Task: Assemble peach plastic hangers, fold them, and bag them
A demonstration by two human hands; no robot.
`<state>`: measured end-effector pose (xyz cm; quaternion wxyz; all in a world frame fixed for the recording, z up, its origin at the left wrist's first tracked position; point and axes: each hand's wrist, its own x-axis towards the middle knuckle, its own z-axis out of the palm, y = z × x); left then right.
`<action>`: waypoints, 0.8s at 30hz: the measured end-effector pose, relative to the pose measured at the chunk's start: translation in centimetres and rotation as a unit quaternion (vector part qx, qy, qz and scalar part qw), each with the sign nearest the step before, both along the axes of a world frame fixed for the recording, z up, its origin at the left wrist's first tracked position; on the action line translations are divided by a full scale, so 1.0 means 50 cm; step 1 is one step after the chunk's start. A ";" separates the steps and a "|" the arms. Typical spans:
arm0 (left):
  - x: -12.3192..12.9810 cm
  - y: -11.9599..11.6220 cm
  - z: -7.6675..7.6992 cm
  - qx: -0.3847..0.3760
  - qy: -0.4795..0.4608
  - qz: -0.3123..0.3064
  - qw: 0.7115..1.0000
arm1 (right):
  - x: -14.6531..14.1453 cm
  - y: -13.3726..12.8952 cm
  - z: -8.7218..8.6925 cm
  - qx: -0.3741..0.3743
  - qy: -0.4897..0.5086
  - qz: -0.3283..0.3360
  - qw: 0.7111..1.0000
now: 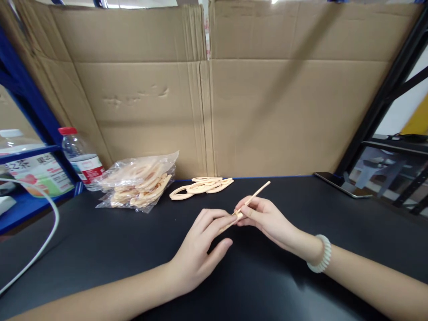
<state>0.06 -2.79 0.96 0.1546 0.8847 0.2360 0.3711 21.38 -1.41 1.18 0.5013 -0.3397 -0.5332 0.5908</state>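
Low over the black tabletop, my right hand pinches a thin pale wooden stick that slants up and to the right. At the stick's lower end is a pale, flat wooden piece, mostly covered by my left hand. The left fingers lie together over that piece, their tips close to the right fingertips, while the left thumb stands apart. Behind the hands, several pale oval openwork pieces lie overlapping. Whether the stick and the flat piece are joined is hidden by the fingers.
At the left back, clear plastic bags hold more pale pieces, beside a red-capped bottle. A white cable curves along the left. Cardboard walls off the rear. A dark flat device lies at the right back.
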 end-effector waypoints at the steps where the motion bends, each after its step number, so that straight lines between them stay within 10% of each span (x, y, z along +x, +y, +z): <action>1: 0.000 0.000 0.001 -0.014 -0.001 -0.005 1.000 | -0.001 -0.001 0.000 0.014 -0.007 0.001 1.000; 10: 0.006 0.043 0.009 -0.335 -0.043 0.012 0.941 | 0.006 -0.001 0.005 0.153 -0.123 -0.035 0.980; 24: -0.002 0.049 0.012 -0.347 0.029 -0.038 0.937 | 0.001 -0.001 -0.020 0.259 -0.223 -0.008 0.940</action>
